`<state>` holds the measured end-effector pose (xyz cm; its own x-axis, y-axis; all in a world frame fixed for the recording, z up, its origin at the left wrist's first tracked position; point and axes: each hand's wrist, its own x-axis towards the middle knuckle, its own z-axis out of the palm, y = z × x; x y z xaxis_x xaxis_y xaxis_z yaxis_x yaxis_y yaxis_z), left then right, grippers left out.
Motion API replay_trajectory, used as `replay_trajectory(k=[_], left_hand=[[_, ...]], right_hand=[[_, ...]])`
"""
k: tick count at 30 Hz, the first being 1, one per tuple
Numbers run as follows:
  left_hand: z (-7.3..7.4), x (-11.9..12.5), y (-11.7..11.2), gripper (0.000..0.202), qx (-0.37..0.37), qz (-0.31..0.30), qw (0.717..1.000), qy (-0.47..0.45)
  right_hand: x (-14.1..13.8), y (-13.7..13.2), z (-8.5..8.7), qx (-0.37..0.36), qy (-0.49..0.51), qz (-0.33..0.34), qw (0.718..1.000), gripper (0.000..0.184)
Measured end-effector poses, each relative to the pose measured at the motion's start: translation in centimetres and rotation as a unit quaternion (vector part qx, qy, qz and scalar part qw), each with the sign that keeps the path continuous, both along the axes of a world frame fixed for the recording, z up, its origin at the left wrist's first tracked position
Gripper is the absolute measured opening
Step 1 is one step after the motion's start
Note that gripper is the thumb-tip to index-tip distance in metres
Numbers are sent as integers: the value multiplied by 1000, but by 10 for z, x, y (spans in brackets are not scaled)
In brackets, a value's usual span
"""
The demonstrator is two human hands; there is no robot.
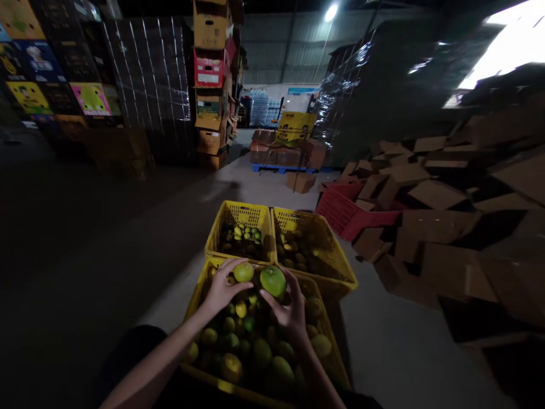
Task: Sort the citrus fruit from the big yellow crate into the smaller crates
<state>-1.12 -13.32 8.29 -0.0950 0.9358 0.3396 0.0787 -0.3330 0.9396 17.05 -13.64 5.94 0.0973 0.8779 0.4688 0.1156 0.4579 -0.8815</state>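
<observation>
- our left hand (222,288) clasps a yellow-green citrus (243,272) at its 1 o'clock.
- our right hand (290,311) clasps a green citrus (273,280) at its 11 o'clock, over the near yellow crate (192,295).

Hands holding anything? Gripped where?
Left hand holds a yellow-green citrus fruit, fingers around its underside. Right hand holds a greener citrus fruit, fingers on its lower sides. Both over the near yellow crate.

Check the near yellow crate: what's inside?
The near crate is full of green and yellow citrus fruit. Left hand holds a yellowish fruit, right hand a green one. Lower layers and the crate bottom are covered.
</observation>
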Motion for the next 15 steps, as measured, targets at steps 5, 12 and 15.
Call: replay_trajectory(k=[5, 12, 15], left_hand=[[-8, 5, -8, 64, 32, -5, 999, 42], [3, 1, -6, 52, 3, -9, 997, -73], [11, -7, -5, 55, -63, -34, 988, -134]], right_hand=[[-1, 2, 1, 9, 0, -37, 999, 65], [-10, -1, 22, -53, 89, 43, 994, 55], [-6, 2, 31, -129, 142, 103, 976, 50]])
